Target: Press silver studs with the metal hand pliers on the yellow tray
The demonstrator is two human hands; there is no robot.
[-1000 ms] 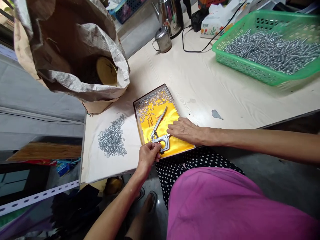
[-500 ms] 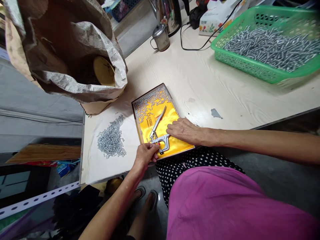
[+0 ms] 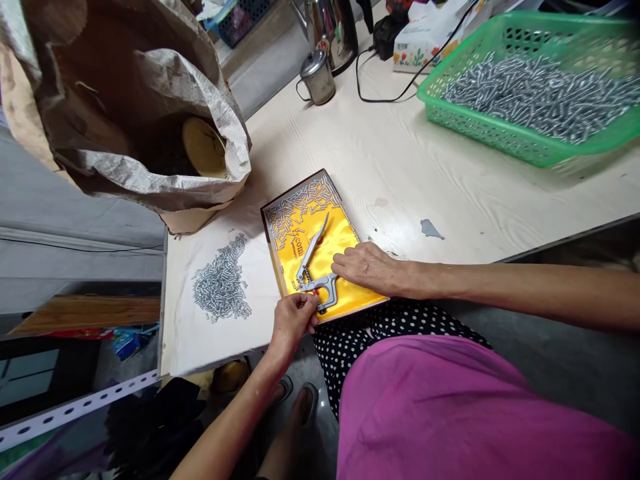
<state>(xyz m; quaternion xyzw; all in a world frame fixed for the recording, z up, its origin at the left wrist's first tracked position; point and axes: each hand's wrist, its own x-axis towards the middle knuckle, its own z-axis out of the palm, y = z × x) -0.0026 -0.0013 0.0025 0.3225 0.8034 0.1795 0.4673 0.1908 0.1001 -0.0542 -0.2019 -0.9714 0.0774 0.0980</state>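
Pliers (image 3: 311, 253) lie over the yellow bottom of a shallow tray (image 3: 350, 291) at the counter's (image 3: 400, 150) near edge, their handles apart. The right hand (image 3: 364, 270) curls round one handle, covering its end; the left hand (image 3: 295, 315) has thumb and fingers pressed together at the pliers' nose, and what they pinch cannot be made out. Small metal pieces (image 3: 285, 213) gather along the tray's far side. Beside its left wall, near the counter's left edge, sits a loose metal pile (image 3: 220, 283). Behind that pile an open sack (image 3: 203, 217) looms, blocking the counter's far left corner from sight. Along the far edge stand a lidded mug (image 3: 319, 81), a kettle (image 3: 330, 33) and a tissue box (image 3: 413, 53), with a black cord (image 3: 383, 101) trailing across. A green basket (image 3: 500, 140) full of metal parts (image 3: 540, 97) takes up the far right.
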